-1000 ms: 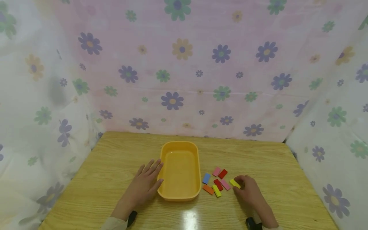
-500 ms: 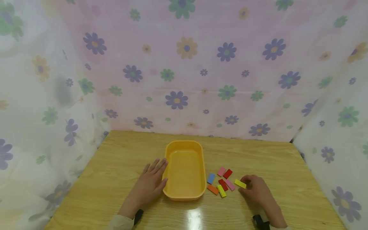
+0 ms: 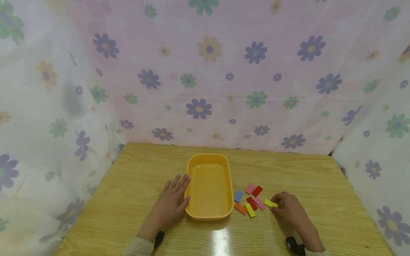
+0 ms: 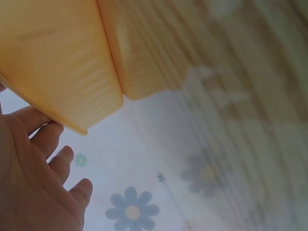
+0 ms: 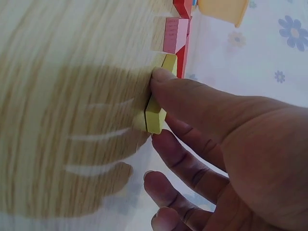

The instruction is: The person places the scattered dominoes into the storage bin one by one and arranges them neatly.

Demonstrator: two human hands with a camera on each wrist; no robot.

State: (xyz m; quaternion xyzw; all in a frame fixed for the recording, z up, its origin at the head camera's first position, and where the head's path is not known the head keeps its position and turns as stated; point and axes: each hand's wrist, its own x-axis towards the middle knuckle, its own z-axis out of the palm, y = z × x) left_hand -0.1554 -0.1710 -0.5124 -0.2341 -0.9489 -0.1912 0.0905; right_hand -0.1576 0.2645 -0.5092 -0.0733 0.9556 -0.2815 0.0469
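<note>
My right hand (image 3: 289, 209) pinches a yellow block (image 3: 270, 203) at the right end of a loose group of blocks. In the right wrist view the thumb lies against the near side of that yellow block (image 5: 156, 113), with fingers behind it; it is low at the wooden surface. My left hand (image 3: 171, 202) rests with straight fingers against the left rim of a yellow-orange plastic tub (image 3: 209, 217). From the left wrist view, fingertips touch the rim of the tub (image 4: 62, 72) from outside. No blocks show inside the tub.
Between tub and right hand lie a blue block (image 3: 238, 196), an orange block (image 3: 240, 208), another yellow block (image 3: 250, 210), two red blocks (image 3: 257, 191) and two pink blocks (image 3: 259, 203). Flower-patterned sheets (image 3: 224, 89) stand behind and beside the wooden table (image 3: 144, 167).
The head view has shifted, moving everything rightward in the picture. The pinched yellow block has turned slightly in my right hand, lying more level across. My left hand stays at the tub's rim.
</note>
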